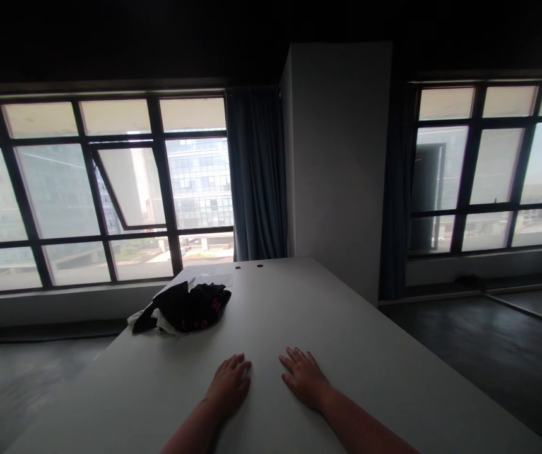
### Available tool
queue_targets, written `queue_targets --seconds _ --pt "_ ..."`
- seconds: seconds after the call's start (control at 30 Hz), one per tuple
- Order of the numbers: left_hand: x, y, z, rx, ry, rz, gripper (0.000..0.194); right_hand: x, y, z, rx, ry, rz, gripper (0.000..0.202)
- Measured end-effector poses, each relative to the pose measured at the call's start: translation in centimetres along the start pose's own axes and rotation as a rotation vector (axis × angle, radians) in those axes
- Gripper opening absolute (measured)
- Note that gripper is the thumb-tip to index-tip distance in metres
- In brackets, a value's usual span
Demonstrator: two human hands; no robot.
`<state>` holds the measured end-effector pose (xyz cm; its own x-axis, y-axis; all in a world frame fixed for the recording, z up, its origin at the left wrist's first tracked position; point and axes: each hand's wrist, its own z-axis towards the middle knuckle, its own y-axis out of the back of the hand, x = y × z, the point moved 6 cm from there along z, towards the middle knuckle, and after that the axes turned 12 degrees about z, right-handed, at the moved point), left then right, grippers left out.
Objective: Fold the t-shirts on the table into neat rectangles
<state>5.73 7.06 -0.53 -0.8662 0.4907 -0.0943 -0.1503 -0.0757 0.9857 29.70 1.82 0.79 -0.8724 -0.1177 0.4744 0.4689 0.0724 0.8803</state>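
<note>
Table (275, 315) lies beneath the left hand (229, 384) and the right hand (305, 380), touched by both, and runs on well past their fingertips. The left hand is palm down and flattened, its fingers slightly apart, its thumb on the side facing the right hand. The right hand is palm down too, fingers fanned a little wider, its thumb pointing across toward the left hand. Both grips are spread rather than closed (a bare strip of white tabletop shows between them).

Ahead of the left hand and off to its left, apart from its fingertips, sits a black cloth (190, 306), bunched up, with pink marks on the side nearer the hands. Something white (164, 323) pokes out from under it; what that is, I cannot tell. Just behind the cloth, farther from the hands, lie papers (216, 277). Ahead of the hands, near the table's far end, are two dark discs (260, 266), side by side.

Beyond that end, a blue curtain (256, 176) hangs to the left of a pillar (339, 170). Far to the left of the hands is a window (57, 189) with one pane (133, 183) tilted out. Grey floor (441, 340) shows off to the right of the right hand.
</note>
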Motion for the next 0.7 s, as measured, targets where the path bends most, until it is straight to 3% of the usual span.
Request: queue_targets --seconds 0.3,0.7 --pt "0.28 -0.39 0.2 0.002 -0.014 0.006 0.054 -0.04 -0.05 0.1 -0.005 0.001 -0.005 0.066" --pt "-0.23 0.38 -0.21 0.025 -0.019 0.022 0.053 -0.26 -0.17 0.13 0.006 0.009 -0.008 0.066"
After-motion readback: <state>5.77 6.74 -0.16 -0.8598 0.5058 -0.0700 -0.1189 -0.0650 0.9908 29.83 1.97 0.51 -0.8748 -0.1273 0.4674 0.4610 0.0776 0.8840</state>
